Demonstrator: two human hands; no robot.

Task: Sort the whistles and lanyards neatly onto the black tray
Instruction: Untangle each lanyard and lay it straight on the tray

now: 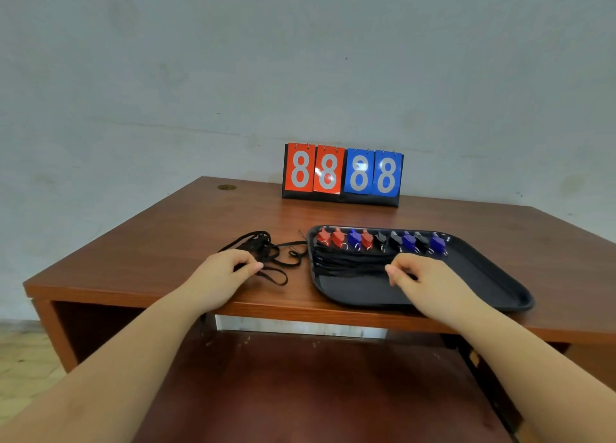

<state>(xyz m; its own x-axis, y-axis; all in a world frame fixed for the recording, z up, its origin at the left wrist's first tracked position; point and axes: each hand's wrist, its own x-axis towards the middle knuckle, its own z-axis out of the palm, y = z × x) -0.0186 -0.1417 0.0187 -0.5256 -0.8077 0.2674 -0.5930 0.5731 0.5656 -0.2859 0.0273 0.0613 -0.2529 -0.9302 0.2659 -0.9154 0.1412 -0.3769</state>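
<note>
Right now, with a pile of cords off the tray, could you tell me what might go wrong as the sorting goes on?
1. The loose lanyards under the left hand lie looped over one another, so lifting one may drag others along.
2. The right hand works the laid lanyards just below the whistles; a tug could pull that row crooked.
3. The tray sits near the desk's front edge and might slide off.

Both my bare forearms reach forward from the near edge, the left from the near left, the right from the near right, well apart. My left hand (230, 269) lies palm down, fingers curled, thumb tip meeting the fingertips in a pinch. My right hand (423, 276) is palm down too, knuckles up, fingers curled under, thumb and forefinger pressed together at its left side.
</note>
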